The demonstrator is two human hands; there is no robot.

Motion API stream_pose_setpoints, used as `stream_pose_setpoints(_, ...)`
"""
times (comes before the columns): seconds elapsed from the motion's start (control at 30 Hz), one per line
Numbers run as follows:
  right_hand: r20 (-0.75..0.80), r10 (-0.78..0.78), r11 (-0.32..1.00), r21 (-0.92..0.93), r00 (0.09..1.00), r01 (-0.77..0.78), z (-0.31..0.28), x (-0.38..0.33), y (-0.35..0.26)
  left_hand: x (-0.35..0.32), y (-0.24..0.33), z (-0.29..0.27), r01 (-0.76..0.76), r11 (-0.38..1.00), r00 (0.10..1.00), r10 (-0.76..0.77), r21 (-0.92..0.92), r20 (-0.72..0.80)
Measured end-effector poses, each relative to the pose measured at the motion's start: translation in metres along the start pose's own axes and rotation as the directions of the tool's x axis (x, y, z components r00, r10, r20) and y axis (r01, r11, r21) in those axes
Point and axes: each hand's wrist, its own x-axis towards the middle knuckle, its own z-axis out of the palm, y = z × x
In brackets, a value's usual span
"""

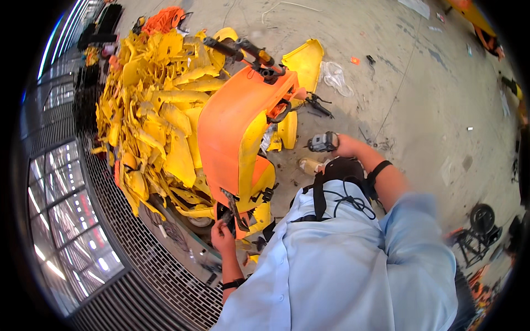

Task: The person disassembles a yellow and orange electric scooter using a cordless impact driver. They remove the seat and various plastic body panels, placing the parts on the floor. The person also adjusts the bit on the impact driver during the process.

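Note:
An orange and yellow scooter body (223,129) with black handlebars (245,52) stands just left of my torso. My left hand (222,238) is at its near end, fingers closed at a black part (223,214) by the edge of the orange shell. What those fingers grip, if anything, is hidden. A dark metal bracket (236,209) sticks out beside them. My right hand (345,146) is wrapped round a grey and black cordless driver (323,142). The driver's nose points left toward the scooter body, apart from it.
A large heap of yellow plastic panels (160,116) fills the left, with orange pieces (163,21) behind. Clear plastic film (335,78) and a black lever part (319,105) lie on the concrete floor. A wheel with a black frame (481,220) is at the right.

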Motion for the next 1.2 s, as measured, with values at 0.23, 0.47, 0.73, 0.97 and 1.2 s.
stream_pose_setpoints(0.23,-0.038,0.479,0.84,-0.268,0.877,-0.471,-0.03,-0.061,0.103,0.044,0.063,0.03,-0.141,0.983,0.711,0.018,0.118,0.703)
stream_pose_setpoints(0.47,-0.32,0.685,0.53,-0.397,0.654,-0.75,-0.026,-0.169,0.21,0.084,0.13,0.036,-0.252,0.949,0.652,0.023,0.189,0.758)
stream_pose_setpoints(0.73,-0.188,0.77,0.579,-0.195,0.61,-0.792,-0.045,-0.173,0.193,0.082,0.178,0.066,-0.33,0.929,0.58,0.06,0.167,0.812)
stream_pose_setpoints(0.97,-0.371,0.291,0.952,0.016,0.882,-0.307,-0.072,-0.106,0.063,0.049,0.237,0.128,-0.373,0.901,0.548,0.406,-0.221,0.731)
stream_pose_setpoints(1.2,-0.021,-0.47,0.84,0.295,0.882,0.455,-0.13,-0.132,-0.167,0.029,0.354,0.158,-0.193,0.781,0.443,0.61,-0.595,0.657)
